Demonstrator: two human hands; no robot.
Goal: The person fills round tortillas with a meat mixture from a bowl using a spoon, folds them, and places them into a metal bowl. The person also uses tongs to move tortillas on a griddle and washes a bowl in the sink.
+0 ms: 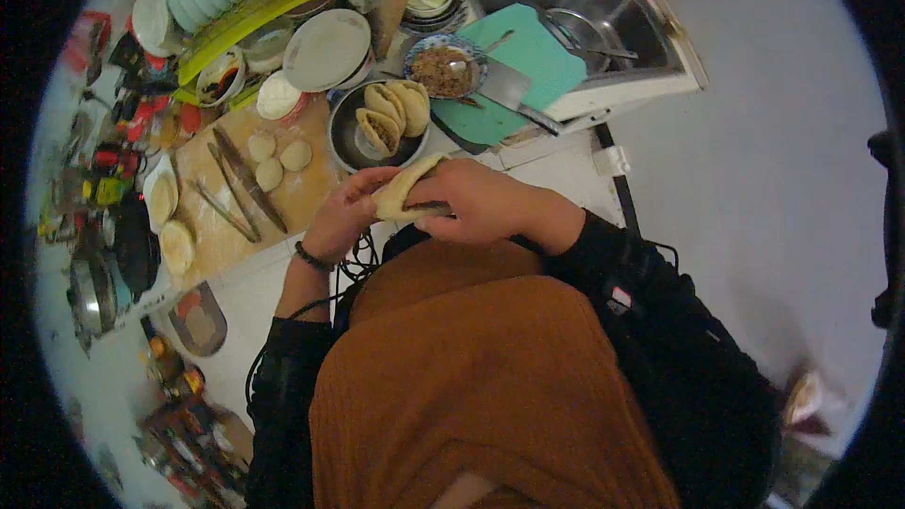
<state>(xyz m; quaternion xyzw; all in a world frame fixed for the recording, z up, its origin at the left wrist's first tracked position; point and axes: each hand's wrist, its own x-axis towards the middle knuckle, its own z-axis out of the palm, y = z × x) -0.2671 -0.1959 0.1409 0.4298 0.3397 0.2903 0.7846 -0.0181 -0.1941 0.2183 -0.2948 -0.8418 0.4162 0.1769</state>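
A pale split flatbread [394, 196] is held in front of my body, folded like a pocket. My left hand [341, 215] is closed on its left end, with a dark bracelet at the wrist. My right hand [485, 198] grips the right side, its fingers partly inside the fold; whatever lies within is mostly hidden. Just beyond sits a metal bowl [351, 153] with several filled flatbreads [381, 131] in it. Right of that bowl, a blue-patterned bowl [412, 64] contains brown minced filling [440, 73] and a spoon.
A cleaver [506, 88] lies on a green cutting board [551, 64] beside the sink [643, 33]. At left, a floured wooden board [196, 170] carries dough rounds [269, 174], a thin rolling pin and sticks. A yellow-green dish rack [212, 55] holding plates stands behind it.
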